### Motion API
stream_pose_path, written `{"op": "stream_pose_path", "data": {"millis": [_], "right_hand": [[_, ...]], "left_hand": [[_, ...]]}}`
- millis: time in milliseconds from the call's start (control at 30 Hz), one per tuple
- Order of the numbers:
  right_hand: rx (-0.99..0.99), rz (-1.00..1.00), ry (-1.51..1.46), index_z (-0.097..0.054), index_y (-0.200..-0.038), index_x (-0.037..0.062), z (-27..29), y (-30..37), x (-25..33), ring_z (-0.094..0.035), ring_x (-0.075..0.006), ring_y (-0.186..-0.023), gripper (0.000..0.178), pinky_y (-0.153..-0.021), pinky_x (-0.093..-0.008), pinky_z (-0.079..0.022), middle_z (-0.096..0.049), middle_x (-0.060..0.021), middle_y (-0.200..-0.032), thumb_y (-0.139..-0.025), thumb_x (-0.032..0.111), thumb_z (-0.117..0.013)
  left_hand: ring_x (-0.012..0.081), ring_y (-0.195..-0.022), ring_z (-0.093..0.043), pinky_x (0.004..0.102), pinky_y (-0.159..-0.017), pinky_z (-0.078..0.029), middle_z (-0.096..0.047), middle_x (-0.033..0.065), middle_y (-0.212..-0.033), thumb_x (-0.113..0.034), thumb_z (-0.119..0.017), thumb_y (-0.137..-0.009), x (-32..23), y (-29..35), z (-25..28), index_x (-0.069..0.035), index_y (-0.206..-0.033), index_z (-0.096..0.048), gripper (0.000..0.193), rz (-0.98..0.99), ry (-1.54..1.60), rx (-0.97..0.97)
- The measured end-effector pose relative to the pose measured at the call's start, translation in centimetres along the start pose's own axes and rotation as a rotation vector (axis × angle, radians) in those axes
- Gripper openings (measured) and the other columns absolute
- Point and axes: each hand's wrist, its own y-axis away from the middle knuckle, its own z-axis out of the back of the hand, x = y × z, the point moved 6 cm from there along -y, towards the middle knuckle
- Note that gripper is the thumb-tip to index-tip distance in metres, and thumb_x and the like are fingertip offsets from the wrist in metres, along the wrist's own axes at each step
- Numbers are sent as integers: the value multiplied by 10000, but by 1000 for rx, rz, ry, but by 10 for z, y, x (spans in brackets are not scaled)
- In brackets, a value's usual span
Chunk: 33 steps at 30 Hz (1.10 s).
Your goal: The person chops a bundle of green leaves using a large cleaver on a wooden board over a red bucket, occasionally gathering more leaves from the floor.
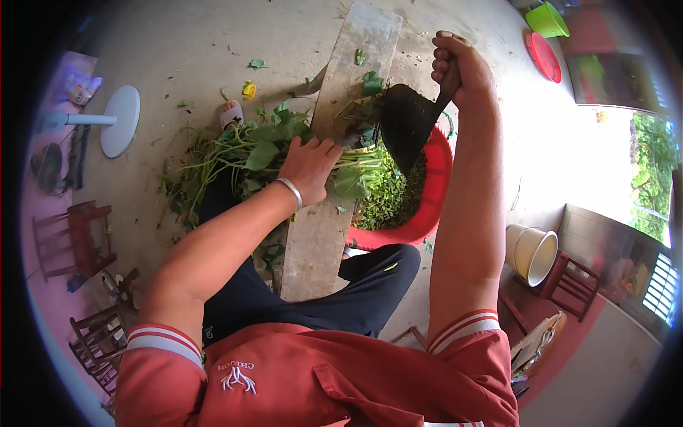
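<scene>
A bundle of long leafy green stems (pixel 260 151) lies across a worn wooden plank (pixel 311 255), its leaves spreading to the left. My left hand (pixel 311 171), with a silver bangle at the wrist, presses down on the bundle with its fingers curled over the stems. The cut ends of the stems reach past the plank's right edge. My right hand (pixel 462 65) is raised and closed around the handle of a broad dark cleaver (pixel 410 128). The blade hangs tilted above the stem ends and a red basin (pixel 439 191), which holds finely chopped greens (pixel 390 199).
Loose leaves and a yellow flower (pixel 248 90) are scattered on the concrete floor. A round white-topped stand (pixel 120 122) lies at the left, near wooden chairs (pixel 90 238). Toward the right are a cream bucket (pixel 532 253), a red round dish (pixel 544 57) and a green tub (pixel 547 20).
</scene>
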Motion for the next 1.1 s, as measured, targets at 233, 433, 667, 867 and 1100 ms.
{"op": "stream_pose_path", "data": {"millis": [233,433,667,867,1100], "right_hand": [[-247,349,-15,-592,-829,91,-24,108,-47,-435,-120,-402,137,-396,-280,-354,-565,-45,-587,-893,190,-663],[-193,355,99,-580,-843,47,-31,138,-94,-522,-123,-438,74,-418,-253,-417,-592,-51,-630,-897,94,-599],[-68,112,122,-589,-958,48,9,13,-8,-466,-121,-535,108,-475,-294,-385,-523,-11,-694,-894,109,-652],[-216,308,33,-606,-964,23,-25,98,-48,-492,-122,-465,103,-442,-259,-390,-540,-25,-645,-898,92,-646],[-246,354,287,-611,-845,36,-19,119,-86,-517,-129,-456,61,-439,-253,-408,-568,-48,-598,-885,74,-588]], "left_hand": [[265,-1063,-570,479,-906,-394,-582,55,-1077,-99,-729,-661,-10,-14,-8,-125,-1144,-574,508,66,-108,34],[247,-1029,-572,469,-874,-397,-569,37,-1053,-115,-725,-670,-6,-12,0,-141,-1126,-561,485,30,-154,-24],[271,-1091,-554,483,-895,-384,-576,65,-1107,-123,-747,-652,-15,-8,1,-102,-1198,-566,576,10,-82,7],[259,-1072,-571,470,-897,-387,-589,53,-1080,-111,-746,-674,-17,-19,-3,-125,-1159,-570,516,72,-107,-58],[242,-1046,-560,458,-868,-389,-565,32,-1053,-91,-731,-663,-13,-9,2,-139,-1123,-563,492,54,-126,-52]]}}
